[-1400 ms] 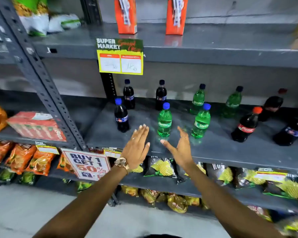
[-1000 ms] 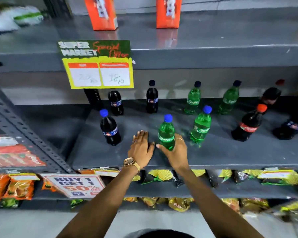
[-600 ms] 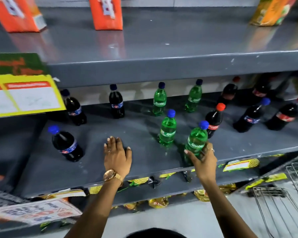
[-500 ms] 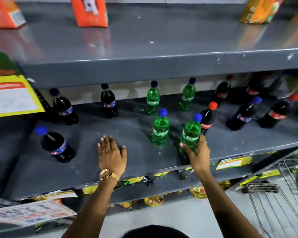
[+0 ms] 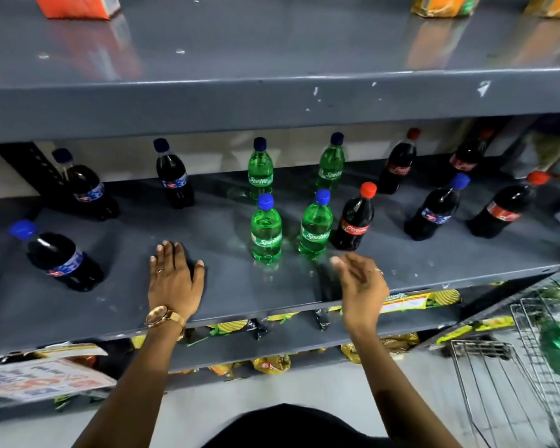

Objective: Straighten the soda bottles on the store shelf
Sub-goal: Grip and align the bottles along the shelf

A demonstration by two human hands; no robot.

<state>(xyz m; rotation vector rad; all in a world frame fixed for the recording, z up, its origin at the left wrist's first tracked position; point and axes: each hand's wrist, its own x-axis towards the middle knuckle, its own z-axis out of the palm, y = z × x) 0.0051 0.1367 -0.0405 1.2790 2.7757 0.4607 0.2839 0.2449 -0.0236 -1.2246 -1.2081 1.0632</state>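
On the grey middle shelf [image 5: 434,273] stand several soda bottles. Two green bottles [image 5: 266,231] [image 5: 316,226] stand upright side by side near the front, with two more green ones [image 5: 260,171] [image 5: 331,164] behind them. A red-capped cola bottle [image 5: 354,219] stands just right of the front pair. Dark blue-capped bottles [image 5: 57,255] [image 5: 173,176] stand to the left. My left hand [image 5: 175,279] lies flat, palm down, on the shelf left of the green bottles. My right hand [image 5: 361,282] hovers open just in front of the right green bottle, holding nothing.
More cola bottles [image 5: 498,208] [image 5: 435,210] stand at the right of the shelf. Snack bags [image 5: 269,363] fill the shelves below. A wire basket [image 5: 511,357] is at the lower right. The upper shelf [image 5: 272,101] overhangs the bottles. A promo sign [image 5: 42,378] hangs lower left.
My right hand has let go of the right front green bottle and drawn back toward the shelf edge. The left hand has stayed flat on the shelf. The view has shifted right.
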